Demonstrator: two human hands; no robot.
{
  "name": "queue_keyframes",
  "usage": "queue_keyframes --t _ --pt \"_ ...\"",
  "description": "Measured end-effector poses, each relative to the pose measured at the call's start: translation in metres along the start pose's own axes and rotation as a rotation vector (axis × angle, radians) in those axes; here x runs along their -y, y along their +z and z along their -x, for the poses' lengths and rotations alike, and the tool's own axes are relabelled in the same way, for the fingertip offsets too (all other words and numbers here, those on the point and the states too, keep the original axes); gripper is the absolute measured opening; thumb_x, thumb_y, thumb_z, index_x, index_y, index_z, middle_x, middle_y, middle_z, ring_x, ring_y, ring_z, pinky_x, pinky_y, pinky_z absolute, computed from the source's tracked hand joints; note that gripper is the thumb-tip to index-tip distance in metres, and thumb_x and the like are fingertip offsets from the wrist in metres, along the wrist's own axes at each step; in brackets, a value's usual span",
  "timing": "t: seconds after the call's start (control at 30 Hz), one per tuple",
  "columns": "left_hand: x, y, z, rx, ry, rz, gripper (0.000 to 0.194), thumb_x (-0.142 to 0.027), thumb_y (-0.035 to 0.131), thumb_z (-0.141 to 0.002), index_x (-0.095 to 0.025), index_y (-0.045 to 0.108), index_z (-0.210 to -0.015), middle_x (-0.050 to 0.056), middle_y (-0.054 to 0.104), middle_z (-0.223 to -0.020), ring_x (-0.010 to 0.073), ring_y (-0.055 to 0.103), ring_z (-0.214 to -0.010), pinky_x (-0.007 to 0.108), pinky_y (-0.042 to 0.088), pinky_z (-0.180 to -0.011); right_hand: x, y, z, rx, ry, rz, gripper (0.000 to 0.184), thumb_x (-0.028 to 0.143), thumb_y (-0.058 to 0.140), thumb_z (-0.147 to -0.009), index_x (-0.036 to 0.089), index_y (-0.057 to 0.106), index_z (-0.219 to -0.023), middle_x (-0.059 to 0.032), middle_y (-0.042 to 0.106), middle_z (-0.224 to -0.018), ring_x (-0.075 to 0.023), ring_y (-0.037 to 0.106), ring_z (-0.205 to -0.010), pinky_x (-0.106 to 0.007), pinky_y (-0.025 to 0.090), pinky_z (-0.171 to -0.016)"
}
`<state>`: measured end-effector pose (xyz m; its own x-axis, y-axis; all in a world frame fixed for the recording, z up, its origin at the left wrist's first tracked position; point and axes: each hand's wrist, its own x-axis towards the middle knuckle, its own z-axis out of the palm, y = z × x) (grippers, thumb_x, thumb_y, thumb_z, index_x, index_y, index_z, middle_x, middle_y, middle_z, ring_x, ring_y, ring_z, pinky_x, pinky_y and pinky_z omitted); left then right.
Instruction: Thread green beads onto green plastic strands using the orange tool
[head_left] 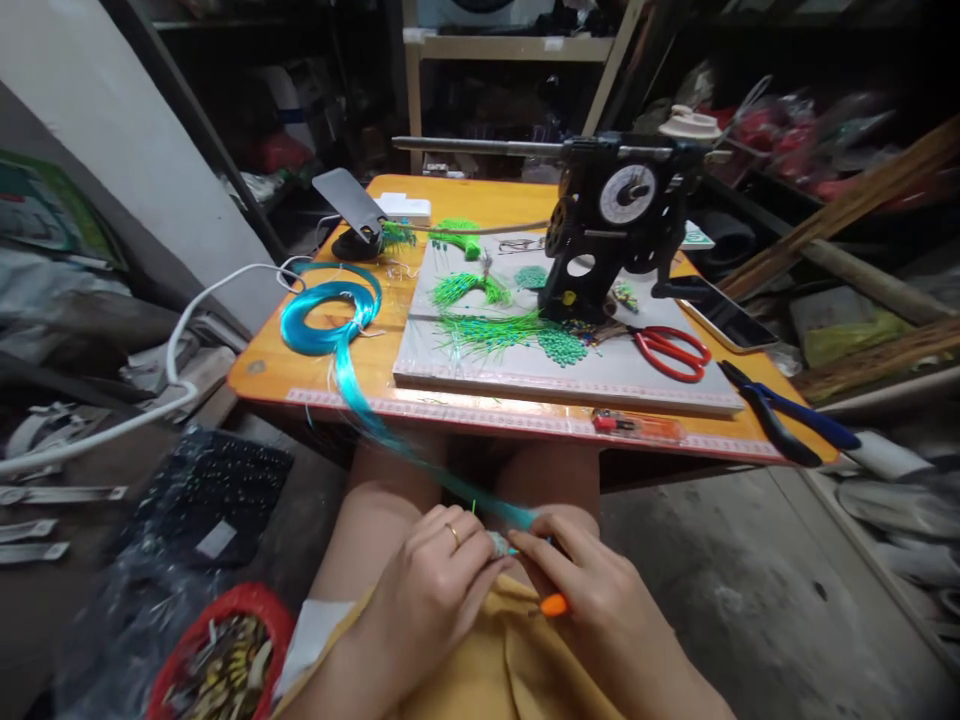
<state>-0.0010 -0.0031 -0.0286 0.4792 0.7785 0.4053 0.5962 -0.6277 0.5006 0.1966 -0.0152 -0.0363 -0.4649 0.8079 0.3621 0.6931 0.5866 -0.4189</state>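
Note:
Above my lap, my left hand (441,570), with a ring on one finger, is closed around a small pale, greyish piece (497,543) that my fingers mostly hide. A green strand tip sticks up beside it. My right hand (596,575) is closed close beside it, and the orange end of a thin tool (554,605) pokes out below its fingers; the tool's kind is not clear. A bundle of shiny teal strands (360,400) runs from a coil (324,318) on the table down to my fingertips, where its end is blurred.
On the orange table (262,375) lies a board (420,370) with green wire bundles (487,335), green beads (562,346), red-handled scissors (671,352) and a black hand-cranked machine (607,220). Blue-handled pliers (795,415) and an orange cutter (637,425) are near the edge. A red basket (277,620) stands lower left.

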Motion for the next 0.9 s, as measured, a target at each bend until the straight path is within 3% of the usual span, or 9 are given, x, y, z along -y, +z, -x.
queue_keyframes --t 0.1,0.17,0.23,0.3,0.37,0.43,0.5,0.73,0.9 --pt "-0.004 0.001 0.005 -0.012 -0.011 0.026 0.017 -0.013 0.054 -0.096 -0.017 0.062 -0.082 0.005 0.065 -0.075 0.0207 0.061 -0.07 0.033 0.051 -0.063 -0.004 0.006 0.008 0.011 0.011 -0.078 0.025 0.01 0.048 -0.099 0.017 0.068 -0.111 -0.0103 0.068 -0.093 -0.0189 0.068 -0.077 -0.026 0.054 -0.063" --pt "-0.006 -0.001 0.013 -0.067 -0.044 0.106 0.011 -0.012 0.057 -0.095 -0.016 0.065 -0.101 0.01 0.07 -0.096 0.0211 0.067 -0.083 0.033 0.056 -0.073 -0.007 0.006 0.01 -0.024 0.045 -0.17 0.027 0.009 0.052 -0.097 0.02 0.07 -0.114 -0.0089 0.069 -0.092 -0.0182 0.069 -0.079 -0.025 0.055 -0.065" --pt "-0.003 -0.002 0.024 -0.146 -0.149 0.221 0.023 -0.011 0.06 -0.092 -0.017 0.063 -0.114 0.013 0.067 -0.113 0.0191 0.069 -0.089 0.03 0.056 -0.079 -0.012 0.005 0.011 -0.103 0.159 -0.312 0.023 0.012 0.06 -0.094 0.022 0.074 -0.109 -0.0081 0.071 -0.09 -0.0187 0.07 -0.081 -0.026 0.055 -0.069" --pt "0.007 -0.002 0.038 -0.212 -0.361 0.383 0.019 -0.011 0.062 -0.089 -0.02 0.066 -0.105 0.006 0.068 -0.096 0.0145 0.068 -0.074 0.024 0.055 -0.069 -0.016 0.005 0.011 -0.184 0.389 -0.507 0.013 0.018 0.069 -0.089 0.023 0.078 -0.098 -0.0085 0.074 -0.091 -0.0198 0.07 -0.085 -0.026 0.055 -0.072" --pt "0.025 -0.001 0.048 -0.3 -0.688 0.62 0.008 -0.016 0.068 -0.086 -0.019 0.067 -0.093 0.002 0.068 -0.082 0.0153 0.068 -0.073 0.023 0.053 -0.066 -0.018 0.006 0.012 -0.247 0.647 -0.78 0.006 0.027 0.079 -0.081 0.023 0.079 -0.086 -0.0066 0.074 -0.083 -0.0161 0.068 -0.073 -0.021 0.053 -0.061" --pt "0.047 0.0 0.051 -0.387 -0.786 0.672 0.014 -0.023 0.067 -0.087 -0.02 0.06 -0.1 -0.002 0.065 -0.077 0.0116 0.064 -0.062 0.02 0.05 -0.057 -0.017 0.01 0.012 -0.302 0.867 -1.127 0.017 0.033 0.087 -0.072 0.022 0.076 -0.078 -0.0014 0.067 -0.069 -0.0061 0.053 -0.049 -0.014 0.039 -0.043" --pt "0.066 0.002 0.047 -0.43 -0.829 0.73 0.02 -0.03 0.064 -0.09 -0.021 0.053 -0.104 -0.008 0.056 -0.065 0.0072 0.052 -0.044 0.018 0.041 -0.045 -0.012 0.014 0.011 -0.34 0.977 -1.4 0.026 0.039 0.091 -0.066 0.02 0.073 -0.074 0.0039 0.057 -0.061 0.0004 0.03 -0.04 -0.012 0.024 -0.037" --pt "0.082 0.007 0.023 -0.466 -0.888 0.84 0.031 -0.041 0.077 -0.076 -0.015 0.059 -0.075 -0.005 0.058 -0.059 0.0047 0.047 -0.04 0.017 0.036 -0.041 0.002 0.019 0.004 -0.356 1.015 -1.717 0.03 0.041 0.089 -0.07 0.017 0.071 -0.071 0.004 0.047 -0.071 -0.0016 0.019 -0.049 -0.012 0.017 -0.038" --pt "0.075 0.006 0.024 -0.506 -0.917 0.851 0.032 -0.042 0.081 -0.072 -0.014 0.065 -0.077 -0.006 0.057 -0.055 0.0051 0.047 -0.04 0.017 0.036 -0.041 0.003 0.02 0.004 -0.374 1.05 -1.705 0.028 0.04 0.089 -0.068 0.018 0.074 -0.075 0.0018 0.05 -0.077 -0.002 0.019 -0.051 -0.012 0.017 -0.037"
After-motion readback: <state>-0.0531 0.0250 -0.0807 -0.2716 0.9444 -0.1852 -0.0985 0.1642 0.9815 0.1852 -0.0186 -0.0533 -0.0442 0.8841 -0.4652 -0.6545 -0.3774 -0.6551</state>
